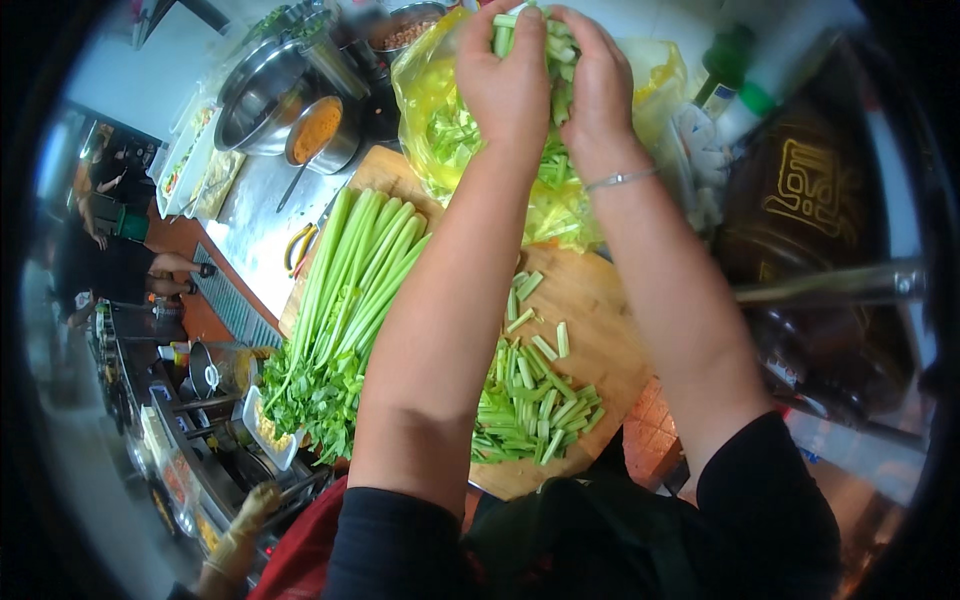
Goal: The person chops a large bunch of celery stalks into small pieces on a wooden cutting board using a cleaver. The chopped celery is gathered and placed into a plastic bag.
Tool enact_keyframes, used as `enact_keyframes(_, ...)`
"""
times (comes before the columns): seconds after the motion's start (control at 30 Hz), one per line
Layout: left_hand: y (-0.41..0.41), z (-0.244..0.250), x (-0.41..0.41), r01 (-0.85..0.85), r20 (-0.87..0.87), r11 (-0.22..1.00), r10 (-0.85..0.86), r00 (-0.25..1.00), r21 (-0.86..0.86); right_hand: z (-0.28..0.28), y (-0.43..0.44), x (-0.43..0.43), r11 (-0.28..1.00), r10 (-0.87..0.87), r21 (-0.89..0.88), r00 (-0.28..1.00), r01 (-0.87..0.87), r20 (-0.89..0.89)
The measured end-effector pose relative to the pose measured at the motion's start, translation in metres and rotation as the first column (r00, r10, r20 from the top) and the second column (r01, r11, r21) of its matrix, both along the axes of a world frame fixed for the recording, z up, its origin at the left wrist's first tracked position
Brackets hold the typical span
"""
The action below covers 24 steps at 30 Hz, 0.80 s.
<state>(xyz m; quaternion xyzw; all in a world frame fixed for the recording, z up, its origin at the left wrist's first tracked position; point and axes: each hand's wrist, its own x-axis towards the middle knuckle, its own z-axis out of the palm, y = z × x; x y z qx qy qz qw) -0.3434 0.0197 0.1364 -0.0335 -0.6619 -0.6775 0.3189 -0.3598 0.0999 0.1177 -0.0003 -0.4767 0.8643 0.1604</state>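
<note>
Cut celery pieces (561, 56) are held between my left hand (504, 75) and my right hand (602, 82), over a yellow plastic bag (424, 82). Chopped celery leaves and stalks (452, 127) lie inside the bag. Beneath my forearms is a round wooden cutting board (600, 300). A bundle of whole celery (360, 255) rests at its left, with the leaves towards me. Nearer my body, a pile of cut celery (536, 405) sits on the board, with a few loose pieces beyond it. My fingertips are partly hidden at the top of the view.
Left of the board are yellow-handled scissors (298, 247), a steel pot of orange powder (319, 135) and a large steel bowl (255, 97). A green-capped bottle (742, 112) stands at the right. Another person (112, 255) is at far left; a gloved hand (259, 502) shows lower left.
</note>
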Motion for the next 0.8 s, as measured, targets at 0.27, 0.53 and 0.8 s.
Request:
enact_keyframes(0.27, -0.013, -0.042, -0.015, -0.039, 0.236, 0.984, 0.079, 0.969, -0.172, -0.044, 0.057, -0.045, 0.915, -0.038, 0.374, 0.956, 0.150, -0.290)
enact_keyframes(0.53, -0.075, -0.058, 0.209, 0.065, 0.082, 0.929, -0.037, 0.996, -0.364, -0.047, 0.063, 0.164, 0.831, 0.272, 0.527, 0.956, -0.177, -0.107)
enact_keyframes(0.8, -0.120, -0.155, 0.434, 0.361, 0.492, 0.552, 0.104, 0.864, -0.751, -0.125, 0.097, 0.347, 0.099, 0.561, 0.984, 0.825, -0.146, 0.066)
